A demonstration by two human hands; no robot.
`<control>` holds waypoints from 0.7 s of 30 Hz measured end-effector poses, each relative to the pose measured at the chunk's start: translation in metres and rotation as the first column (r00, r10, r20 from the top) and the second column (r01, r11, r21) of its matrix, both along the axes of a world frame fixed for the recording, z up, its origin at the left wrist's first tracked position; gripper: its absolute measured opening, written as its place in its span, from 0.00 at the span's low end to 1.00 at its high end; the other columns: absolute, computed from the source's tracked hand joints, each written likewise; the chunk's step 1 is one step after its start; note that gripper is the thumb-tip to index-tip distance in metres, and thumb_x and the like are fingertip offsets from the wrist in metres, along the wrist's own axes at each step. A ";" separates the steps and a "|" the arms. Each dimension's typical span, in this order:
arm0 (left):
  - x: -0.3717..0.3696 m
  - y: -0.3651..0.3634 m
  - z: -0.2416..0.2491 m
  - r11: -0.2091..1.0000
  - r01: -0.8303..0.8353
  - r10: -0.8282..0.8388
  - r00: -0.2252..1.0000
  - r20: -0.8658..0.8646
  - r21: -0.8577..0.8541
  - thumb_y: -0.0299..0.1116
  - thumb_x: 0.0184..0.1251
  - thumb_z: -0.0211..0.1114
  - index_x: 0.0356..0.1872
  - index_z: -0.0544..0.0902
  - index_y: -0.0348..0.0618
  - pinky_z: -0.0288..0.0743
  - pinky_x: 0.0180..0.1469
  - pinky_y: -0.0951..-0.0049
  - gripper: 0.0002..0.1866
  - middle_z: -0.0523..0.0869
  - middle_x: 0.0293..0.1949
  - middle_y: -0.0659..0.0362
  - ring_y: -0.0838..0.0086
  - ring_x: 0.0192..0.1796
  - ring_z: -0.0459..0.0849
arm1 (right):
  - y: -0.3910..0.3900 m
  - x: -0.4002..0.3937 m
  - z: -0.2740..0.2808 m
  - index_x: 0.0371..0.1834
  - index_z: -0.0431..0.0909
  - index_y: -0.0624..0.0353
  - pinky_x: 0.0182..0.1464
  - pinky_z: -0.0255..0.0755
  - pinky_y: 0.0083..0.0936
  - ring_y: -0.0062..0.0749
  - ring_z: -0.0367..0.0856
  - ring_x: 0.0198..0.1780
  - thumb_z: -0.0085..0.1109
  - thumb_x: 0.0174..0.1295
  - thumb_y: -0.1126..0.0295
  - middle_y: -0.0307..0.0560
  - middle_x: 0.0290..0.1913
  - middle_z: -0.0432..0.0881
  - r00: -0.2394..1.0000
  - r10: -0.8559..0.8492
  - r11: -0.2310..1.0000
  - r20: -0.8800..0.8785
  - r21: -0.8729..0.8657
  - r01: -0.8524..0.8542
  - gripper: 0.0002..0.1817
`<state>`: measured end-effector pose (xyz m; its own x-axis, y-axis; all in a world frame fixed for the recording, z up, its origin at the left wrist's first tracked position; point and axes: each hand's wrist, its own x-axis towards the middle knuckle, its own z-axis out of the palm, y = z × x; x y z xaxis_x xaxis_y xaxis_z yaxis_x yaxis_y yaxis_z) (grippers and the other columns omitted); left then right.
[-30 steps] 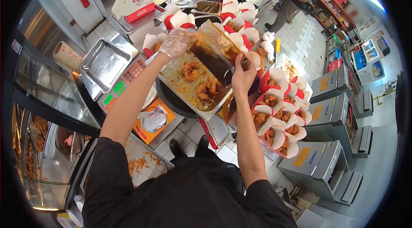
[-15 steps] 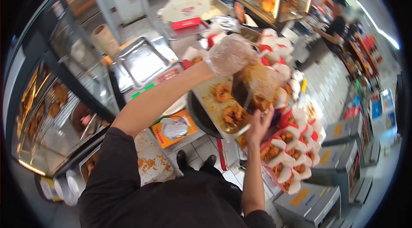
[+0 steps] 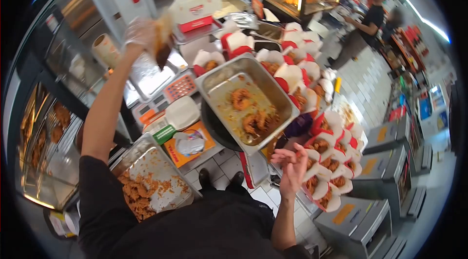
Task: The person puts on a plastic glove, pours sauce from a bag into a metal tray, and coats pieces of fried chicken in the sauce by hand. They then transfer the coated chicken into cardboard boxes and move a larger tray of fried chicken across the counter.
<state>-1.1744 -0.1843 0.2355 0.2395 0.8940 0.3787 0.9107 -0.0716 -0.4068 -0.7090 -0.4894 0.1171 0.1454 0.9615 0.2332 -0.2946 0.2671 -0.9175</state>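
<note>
We see a plastic bag of brown sauce [image 3: 163, 44] in the gloved left hand [image 3: 141, 35], above a shiny steel tray [image 3: 152, 81] and well apart from the rectangular steel pan [image 3: 267, 83]. The left fingers appear closed on the bag, though blur hides the exact grip. Two pieces of fried chicken [image 3: 240, 98] lie in the pan, coated in places with dark sauce. Near its closest corner, the bare right hand [image 3: 291, 167] holds nothing, half open with fingers loosely bent. We judge the step in hand to be clearing the sauce bag from the pan; the next move calls for a firm, drip-wary hold. Around them we find filled red-and-white cartons [image 3: 335, 201], a scale [image 3: 180, 87] and, farther back, a co-worker in a dark cap [image 3: 372, 21].
</note>
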 end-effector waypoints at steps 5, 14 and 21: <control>-0.088 0.006 -0.052 0.874 -0.446 0.483 0.764 0.428 -0.191 0.41 0.59 0.63 0.45 0.86 0.48 0.80 0.46 0.55 0.15 0.87 0.47 0.47 0.52 0.48 0.86 | -0.010 0.008 -0.007 0.67 0.57 0.62 0.50 0.75 0.31 0.35 0.81 0.46 0.60 0.65 0.58 0.60 0.50 0.81 1.000 0.022 0.998 0.003 -0.061 -0.022 0.33; -0.153 -0.087 -0.128 0.729 -0.651 0.612 0.479 0.630 -0.213 0.51 0.59 0.65 0.42 0.88 0.43 0.81 0.50 0.57 0.22 0.87 0.47 0.48 0.49 0.49 0.86 | -0.022 0.010 -0.015 0.66 0.58 0.60 0.50 0.73 0.29 0.31 0.80 0.45 0.58 0.66 0.60 0.57 0.50 0.81 0.996 0.089 0.977 -0.016 -0.194 -0.091 0.30; -0.230 -0.093 -0.176 0.812 -0.569 0.561 0.697 0.446 -0.131 0.50 0.63 0.61 0.46 0.84 0.42 0.78 0.52 0.52 0.22 0.85 0.48 0.42 0.49 0.52 0.84 | -0.015 0.007 -0.025 0.66 0.60 0.59 0.47 0.74 0.27 0.30 0.81 0.43 0.60 0.65 0.60 0.56 0.48 0.82 0.992 0.103 0.973 -0.069 -0.198 -0.115 0.31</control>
<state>-1.4041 -0.2769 0.0593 -0.5072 0.7982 0.3251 0.8529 0.5192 0.0559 -0.7022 -0.5046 0.0924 0.0449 0.9986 0.0276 -0.3663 0.0422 -0.9295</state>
